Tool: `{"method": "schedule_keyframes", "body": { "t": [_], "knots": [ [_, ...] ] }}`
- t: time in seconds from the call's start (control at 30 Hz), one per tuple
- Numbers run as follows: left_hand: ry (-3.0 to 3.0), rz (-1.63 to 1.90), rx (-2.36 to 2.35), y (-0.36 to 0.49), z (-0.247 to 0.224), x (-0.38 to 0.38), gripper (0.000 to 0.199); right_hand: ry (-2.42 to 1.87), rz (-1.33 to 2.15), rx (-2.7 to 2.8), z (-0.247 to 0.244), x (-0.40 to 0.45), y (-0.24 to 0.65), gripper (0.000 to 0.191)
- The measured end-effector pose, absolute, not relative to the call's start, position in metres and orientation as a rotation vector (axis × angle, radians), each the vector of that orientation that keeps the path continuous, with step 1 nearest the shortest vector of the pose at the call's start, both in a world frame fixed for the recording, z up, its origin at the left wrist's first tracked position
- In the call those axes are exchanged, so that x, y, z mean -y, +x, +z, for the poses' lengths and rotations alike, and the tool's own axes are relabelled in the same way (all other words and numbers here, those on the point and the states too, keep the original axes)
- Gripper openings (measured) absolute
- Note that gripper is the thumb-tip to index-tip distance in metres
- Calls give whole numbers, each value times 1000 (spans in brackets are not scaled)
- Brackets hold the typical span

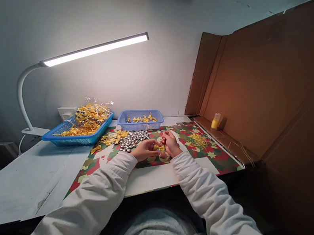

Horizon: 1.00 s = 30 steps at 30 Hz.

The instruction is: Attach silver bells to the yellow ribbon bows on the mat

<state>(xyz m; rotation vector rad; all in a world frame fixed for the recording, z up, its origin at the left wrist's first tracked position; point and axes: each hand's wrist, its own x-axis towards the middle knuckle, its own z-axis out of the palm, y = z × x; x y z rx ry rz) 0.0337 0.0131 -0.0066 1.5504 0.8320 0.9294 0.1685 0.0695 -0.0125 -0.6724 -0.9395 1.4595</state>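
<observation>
My left hand (146, 150) is closed on a yellow ribbon bow (158, 148), held just above the patterned table cover. Close beside it, my right hand (171, 144) has its thumb and fingers pinched together next to the bow; what is between those fingertips is too small to make out. To the left of my left hand lies a pile of shiny silver bells (133, 139). Loose yellow bows (114, 137) are heaped beside the bells. A tangle of yellow cord (199, 140) rests on the cover, right of my right hand.
A blue basket (80, 141) full of yellow bows and a plastic bag stands at the left. Behind the bells is a lighter blue basket (141, 119) with several bows. A small yellow-filled bottle (215, 121) stands by the cardboard wall (263, 91). A lit lamp (96, 49) reaches over the table.
</observation>
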Motion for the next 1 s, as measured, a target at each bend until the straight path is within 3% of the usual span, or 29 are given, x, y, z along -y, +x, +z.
{"method": "schedule_keyframes", "body": {
  "t": [0.23,0.47,0.7,1.0],
  "knots": [
    [1814,862,-905,31,-2,-12,41,-611,1429,929,-10,-70,169,23],
    [2333,736,-1404,26,7,-6,33,-806,1388,1120,-16,-71,163,26],
    [2526,599,-1453,29,12,-2,5,-894,1245,1177,-20,-75,168,20],
    [2662,612,-1288,26,5,-6,23,-1103,983,1418,-28,-80,164,8]
  ]
}}
